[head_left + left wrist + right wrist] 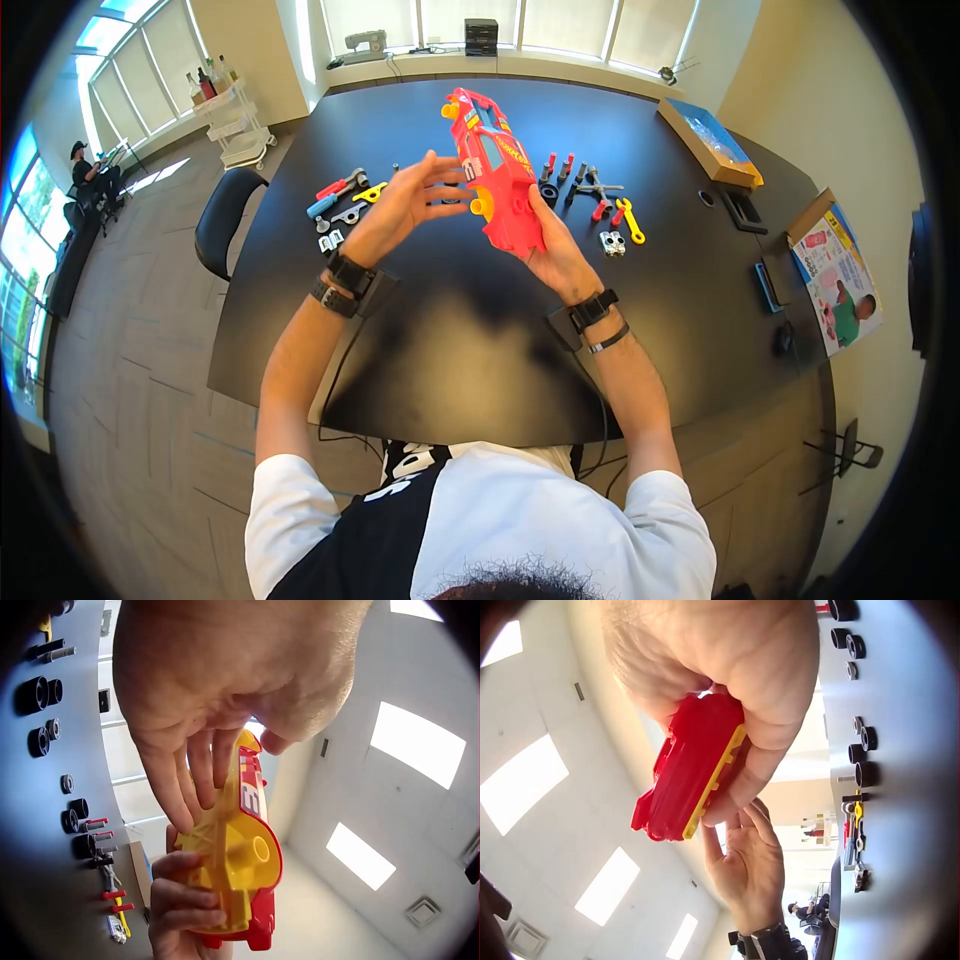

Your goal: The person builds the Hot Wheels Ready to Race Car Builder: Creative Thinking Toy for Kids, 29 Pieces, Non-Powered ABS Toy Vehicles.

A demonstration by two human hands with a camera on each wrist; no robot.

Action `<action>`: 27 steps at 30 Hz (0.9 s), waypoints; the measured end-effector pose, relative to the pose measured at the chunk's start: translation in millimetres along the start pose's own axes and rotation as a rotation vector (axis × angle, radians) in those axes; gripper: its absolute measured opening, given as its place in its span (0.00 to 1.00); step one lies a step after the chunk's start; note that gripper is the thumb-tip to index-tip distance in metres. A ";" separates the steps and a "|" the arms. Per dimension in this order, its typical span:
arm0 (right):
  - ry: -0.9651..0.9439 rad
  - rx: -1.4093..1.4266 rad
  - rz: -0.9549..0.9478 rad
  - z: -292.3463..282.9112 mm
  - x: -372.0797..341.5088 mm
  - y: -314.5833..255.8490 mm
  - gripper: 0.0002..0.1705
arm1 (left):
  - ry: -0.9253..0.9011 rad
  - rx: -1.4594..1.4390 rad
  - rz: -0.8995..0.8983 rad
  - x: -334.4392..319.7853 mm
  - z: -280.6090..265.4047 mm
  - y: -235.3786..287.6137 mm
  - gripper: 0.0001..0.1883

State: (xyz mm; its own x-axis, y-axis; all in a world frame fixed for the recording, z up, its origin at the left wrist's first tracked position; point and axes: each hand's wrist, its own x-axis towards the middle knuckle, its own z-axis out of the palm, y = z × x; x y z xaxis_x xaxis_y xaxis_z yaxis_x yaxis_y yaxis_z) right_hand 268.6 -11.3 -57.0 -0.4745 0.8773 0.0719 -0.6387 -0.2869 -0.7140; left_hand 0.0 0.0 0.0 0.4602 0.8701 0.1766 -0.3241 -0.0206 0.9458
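Observation:
A red toy car body (514,208) with a yellow underside (225,855) is held up over the dark table, tilted on its side. My right hand (562,260) grips its near end, thumb on one side and fingers wrapped round the other. In the left wrist view, the right hand's curled fingers (184,892) lie against the yellow part. To the left of the car, my left hand (405,195) has its fingers extended, fingertips close to the yellow underside. A yellow peg (482,204) sticks out from that side.
Toy tools with a yellow piece (370,193) lie left on the table (450,370). To the right are a yellow wrench (634,224), red-headed bolts (600,210) and a silver engine-like block (612,243). An open cardboard box (710,145) and a printed box panel (835,275) stand farther right.

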 end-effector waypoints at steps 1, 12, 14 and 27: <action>-0.018 -0.039 -0.021 4.7 -1.6 -1.5 0.34 | -0.010 0.001 -0.006 -0.8 3.9 0.1 0.33; 0.019 -0.390 -0.196 30.2 -5.3 1.8 0.37 | 0.056 0.379 0.041 -5.5 13.8 6.6 0.31; 0.077 -0.570 -0.372 25.2 1.9 10.6 0.35 | 0.001 0.351 0.099 -3.1 12.7 1.7 0.30; 0.074 -0.100 -0.146 7.4 -5.3 7.1 0.35 | 0.326 0.587 -0.091 33.2 -84.9 -14.6 0.17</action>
State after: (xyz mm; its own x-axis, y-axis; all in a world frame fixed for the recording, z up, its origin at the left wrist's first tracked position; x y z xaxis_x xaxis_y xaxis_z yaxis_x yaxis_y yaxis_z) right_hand 262.1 -20.9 -57.3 -0.3333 0.9336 0.1312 -0.6325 -0.1182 -0.7655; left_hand -50.2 71.0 -31.1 0.1620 0.9831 0.0853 0.2493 -0.1244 0.9604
